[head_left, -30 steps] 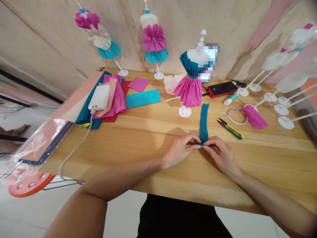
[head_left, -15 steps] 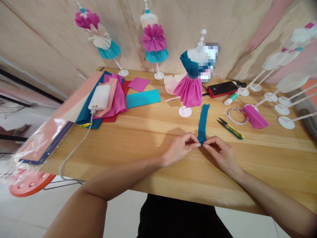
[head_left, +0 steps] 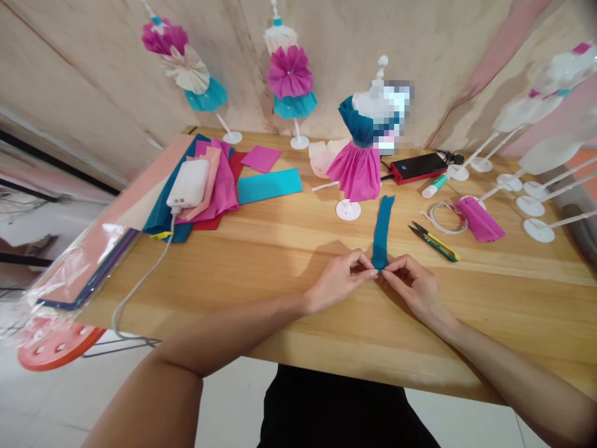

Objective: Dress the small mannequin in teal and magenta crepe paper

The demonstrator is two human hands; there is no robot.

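Note:
A dark teal paper strip lies on the wooden table, its far end ragged. My left hand pinches the left corner of its near end between thumb and fingers. At the right corner, my right hand pinches the same end, the fingertips of both hands almost touching. The near edge looks folded or gathered there. Beyond the strip stands a small dress form with a teal top and pink skirt. Black-bladed snips with yellow and green handles lie right of the strip.
Two ruffled dress forms stand at the back. Coloured papers and a white power bank lie at left, with a turquoise sheet. A glue stick, black-red power bank, coiled cable, pink roll and several white stands occupy the right.

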